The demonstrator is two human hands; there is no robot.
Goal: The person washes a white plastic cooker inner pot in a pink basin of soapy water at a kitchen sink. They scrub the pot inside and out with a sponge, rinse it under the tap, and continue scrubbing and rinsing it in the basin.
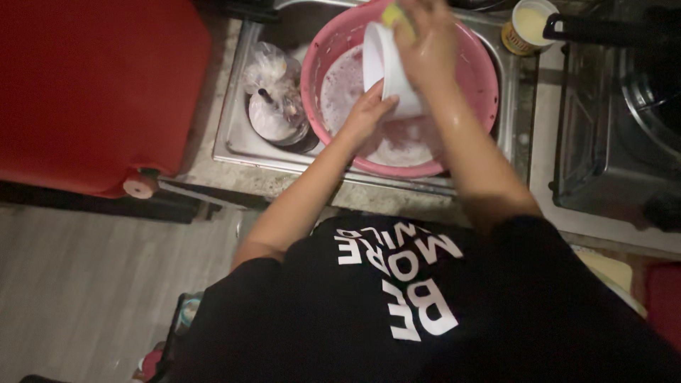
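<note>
Wet fingers around smooth white cup

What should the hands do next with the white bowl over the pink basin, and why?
Probably turn the bowl a little in the left hand so the right hand can run the sponge along a fresh stretch of rim. The bowl stands tilted on edge above the soapy water in the basin, the left hand steadies its lower side, and the sponge sits at its top edge only.
</note>
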